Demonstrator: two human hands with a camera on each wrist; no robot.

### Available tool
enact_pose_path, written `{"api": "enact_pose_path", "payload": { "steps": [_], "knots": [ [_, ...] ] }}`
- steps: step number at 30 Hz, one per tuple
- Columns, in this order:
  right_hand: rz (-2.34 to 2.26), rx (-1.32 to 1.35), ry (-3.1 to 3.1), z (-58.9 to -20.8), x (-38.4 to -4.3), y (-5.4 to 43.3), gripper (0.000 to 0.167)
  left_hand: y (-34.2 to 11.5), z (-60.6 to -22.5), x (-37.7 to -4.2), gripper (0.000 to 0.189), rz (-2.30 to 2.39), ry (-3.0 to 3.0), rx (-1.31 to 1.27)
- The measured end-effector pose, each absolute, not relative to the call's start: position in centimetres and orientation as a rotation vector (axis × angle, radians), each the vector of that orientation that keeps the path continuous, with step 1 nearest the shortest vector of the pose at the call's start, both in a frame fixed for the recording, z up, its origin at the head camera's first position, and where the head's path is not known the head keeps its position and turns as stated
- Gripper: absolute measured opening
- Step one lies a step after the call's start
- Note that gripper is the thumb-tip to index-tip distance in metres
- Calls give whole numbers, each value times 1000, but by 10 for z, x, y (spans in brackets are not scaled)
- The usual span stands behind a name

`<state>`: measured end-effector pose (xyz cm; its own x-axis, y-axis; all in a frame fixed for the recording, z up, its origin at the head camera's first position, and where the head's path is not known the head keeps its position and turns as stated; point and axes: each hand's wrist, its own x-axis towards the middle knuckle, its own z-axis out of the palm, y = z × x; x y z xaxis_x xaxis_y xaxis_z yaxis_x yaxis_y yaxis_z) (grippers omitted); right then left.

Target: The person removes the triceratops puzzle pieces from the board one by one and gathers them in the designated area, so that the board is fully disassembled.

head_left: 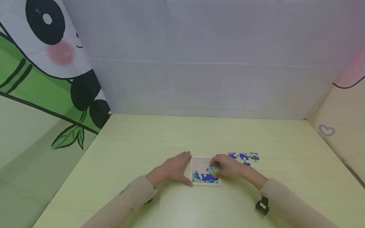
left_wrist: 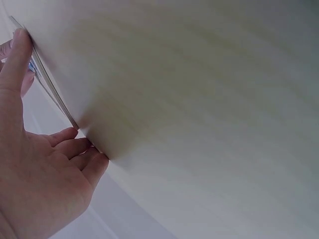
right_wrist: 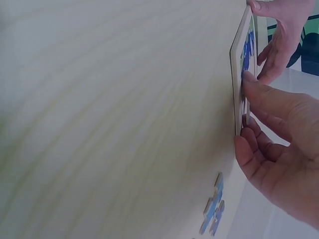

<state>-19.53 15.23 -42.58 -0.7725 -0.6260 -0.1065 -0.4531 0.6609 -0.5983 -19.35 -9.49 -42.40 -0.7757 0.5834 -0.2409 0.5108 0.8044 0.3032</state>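
A small square wooden puzzle tray (head_left: 206,185) lies on the table, its lower part filled with pieces of a blue cartoon picture (head_left: 206,178). My left hand (head_left: 177,167) rests along the tray's left side, fingers extended at the upper corner and thumb at the lower one. In the left wrist view, the thumb and fingertips of that hand (left_wrist: 50,169) touch the tray's edge. Over the tray's right half, my right hand (head_left: 228,166) pinches a green and blue puzzle piece (head_left: 213,170) just above the row. Its fingers partly cover the piece and the tray's right side.
Several loose puzzle pieces (head_left: 243,155) lie beyond the right hand, and in the right wrist view loose pieces (right_wrist: 214,204) lie below it. A pale wall (head_left: 199,88) stands behind the table (head_left: 137,136). A dark band with a yellow patch (head_left: 262,205) hangs by the right sleeve.
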Motion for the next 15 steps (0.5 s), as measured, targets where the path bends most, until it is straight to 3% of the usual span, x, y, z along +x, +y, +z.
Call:
{"api": "enact_pose_path", "payload": {
  "steps": [15],
  "knots": [
    [-871,-880,2570,-428,-191,156,32,-95,-428,-195,112,308,2678,835]
  ]
}}
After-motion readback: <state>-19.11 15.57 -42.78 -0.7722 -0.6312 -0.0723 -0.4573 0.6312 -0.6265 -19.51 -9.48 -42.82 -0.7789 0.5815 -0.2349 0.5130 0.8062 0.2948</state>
